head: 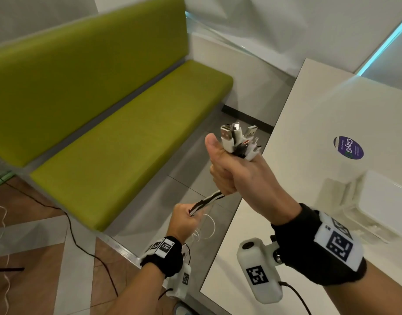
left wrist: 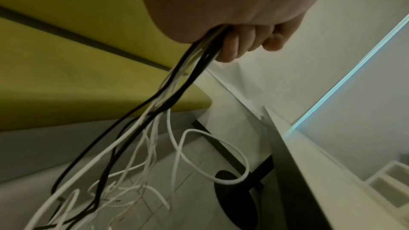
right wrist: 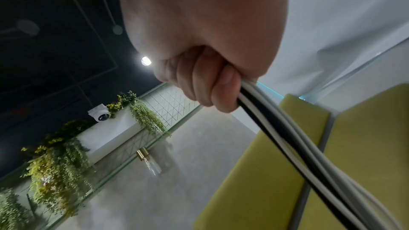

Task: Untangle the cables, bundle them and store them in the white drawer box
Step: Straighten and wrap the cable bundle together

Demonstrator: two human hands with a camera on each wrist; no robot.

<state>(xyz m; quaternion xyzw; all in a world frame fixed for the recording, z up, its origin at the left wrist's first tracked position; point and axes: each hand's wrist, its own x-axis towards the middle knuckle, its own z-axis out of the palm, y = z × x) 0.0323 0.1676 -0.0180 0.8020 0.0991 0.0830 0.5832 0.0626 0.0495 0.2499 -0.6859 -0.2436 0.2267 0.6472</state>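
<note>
The cables [head: 209, 200] are gripped in both fists: connector ends protrude above the right hand [head: 235, 170]; the left hand [head: 184, 220] clasps them lower. The white drawer box [head: 377, 201] is located on the table [head: 309, 105], right. A green bench [head: 127, 137] is positioned behind.

A green upholstered bench [head: 118, 123] is seen along the wall. A purple round sticker [head: 348, 147] is stuck on the white table [head: 309, 123], towards its far edge. A thin black cord [head: 82, 244] is trailed across the floor [head: 36, 292]. Hanging plants [right wrist: 55, 172] and a dome camera [right wrist: 99, 114] are shown in the right wrist view.
</note>
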